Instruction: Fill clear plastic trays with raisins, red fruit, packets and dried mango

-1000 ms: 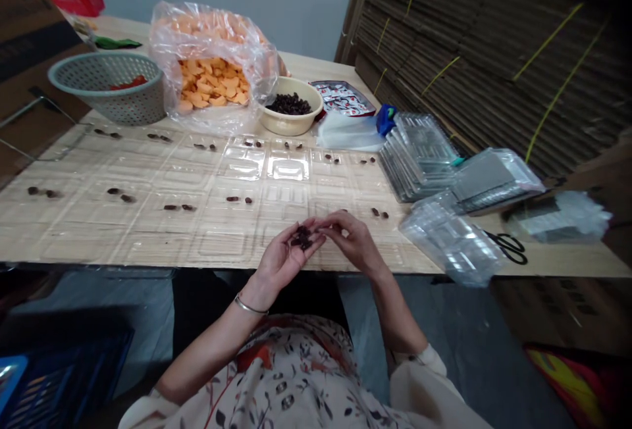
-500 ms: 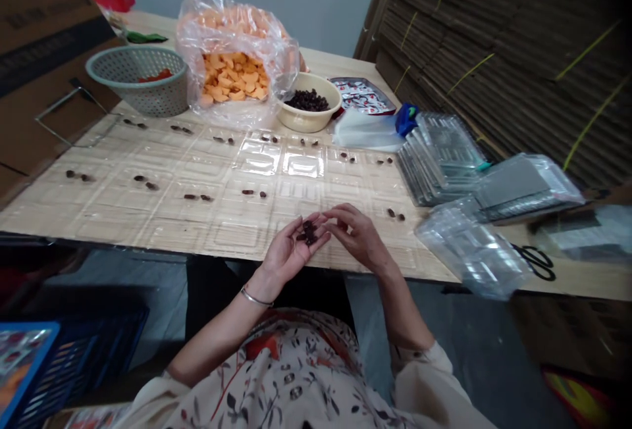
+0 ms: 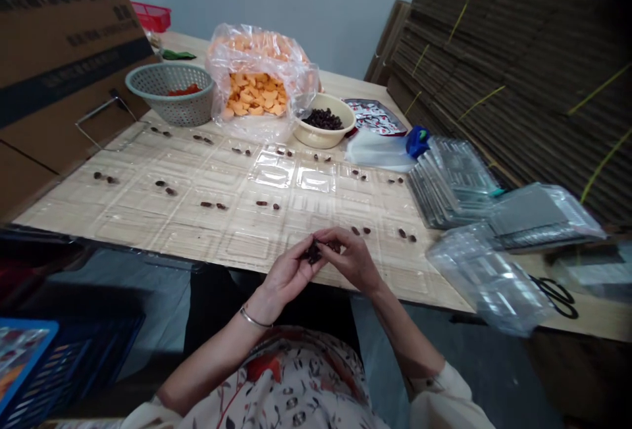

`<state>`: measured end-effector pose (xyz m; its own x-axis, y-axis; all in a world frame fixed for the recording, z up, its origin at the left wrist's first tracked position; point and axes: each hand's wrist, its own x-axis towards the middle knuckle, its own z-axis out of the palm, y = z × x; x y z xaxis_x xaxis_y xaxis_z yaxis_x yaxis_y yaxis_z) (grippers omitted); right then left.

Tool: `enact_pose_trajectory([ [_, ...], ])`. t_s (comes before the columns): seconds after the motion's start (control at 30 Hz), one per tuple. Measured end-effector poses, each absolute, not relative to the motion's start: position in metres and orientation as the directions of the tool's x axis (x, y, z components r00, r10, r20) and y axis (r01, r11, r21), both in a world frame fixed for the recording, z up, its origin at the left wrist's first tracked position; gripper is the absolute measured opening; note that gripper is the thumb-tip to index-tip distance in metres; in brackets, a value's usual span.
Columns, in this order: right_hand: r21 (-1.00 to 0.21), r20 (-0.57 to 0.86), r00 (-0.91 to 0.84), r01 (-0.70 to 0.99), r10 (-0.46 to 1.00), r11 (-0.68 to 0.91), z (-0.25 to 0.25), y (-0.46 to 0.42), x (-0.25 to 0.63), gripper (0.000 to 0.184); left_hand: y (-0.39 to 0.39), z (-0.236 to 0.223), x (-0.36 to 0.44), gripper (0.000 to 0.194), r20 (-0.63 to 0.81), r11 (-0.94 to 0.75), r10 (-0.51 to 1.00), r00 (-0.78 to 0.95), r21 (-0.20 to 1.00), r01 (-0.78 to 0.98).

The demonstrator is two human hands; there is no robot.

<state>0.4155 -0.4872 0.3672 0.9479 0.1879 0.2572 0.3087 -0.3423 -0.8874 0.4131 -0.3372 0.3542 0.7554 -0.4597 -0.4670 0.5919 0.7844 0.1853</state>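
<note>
One clump of raisins (image 3: 314,253) clasped over a table edge
Clamped together by left hand (image 3: 289,272) and right hand (image 3: 353,259); long axis indiscernible.

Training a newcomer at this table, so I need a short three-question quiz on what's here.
1. True or false: the bangle is on the right wrist.
2. Multiple choice: what lies in the cupped left hand?
A) orange pieces
B) dark pieces
C) scissors
3. Fill in the blank: the black-handled tool at the table's right side is a pair of ____.

Key:
1. False, it is on the left wrist.
2. B
3. scissors
</note>
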Motion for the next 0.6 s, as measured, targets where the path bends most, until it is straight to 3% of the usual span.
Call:
enact_pose_trajectory([
  [0.1,-0.924,0.202,0.977,0.214,0.07,-0.318,0.367,-0.492,0.432,0.013,-0.331,0.355,0.414,0.019,-0.45,0.782,-0.46,0.766,0.203,0.589],
  [0.2,-0.82,0.282,0.959,0.249,0.015,-0.515,0.363,-0.501,0.468,0.011,-0.325,0.358,0.415,0.021,-0.432,0.773,-0.471,0.769,0.219,0.596],
  [0.3,-0.624,0.345,0.93,0.328,0.126,-0.709,0.354,-0.508,0.505,0.005,-0.321,0.362,0.418,0.025,-0.423,0.783,-0.461,0.78,0.219,0.582],
  [0.43,-0.438,0.301,0.905,0.41,0.299,-0.8,0.349,-0.511,0.525,0.012,-0.317,0.365,0.421,0.03,-0.429,0.803,-0.438,0.79,0.208,0.558],
  [0.5,-0.435,0.337,0.872,0.479,0.355,-0.763,0.356,-0.508,0.518,0.01,-0.315,0.365,0.424,0.033,-0.438,0.813,-0.429,0.79,0.193,0.549],
  [0.6,-0.55,0.335,0.804,0.59,0.492,-0.591,0.374,-0.501,0.496,0.008,-0.311,0.364,0.427,0.037,-0.44,0.83,-0.418,0.795,0.17,0.53],
])
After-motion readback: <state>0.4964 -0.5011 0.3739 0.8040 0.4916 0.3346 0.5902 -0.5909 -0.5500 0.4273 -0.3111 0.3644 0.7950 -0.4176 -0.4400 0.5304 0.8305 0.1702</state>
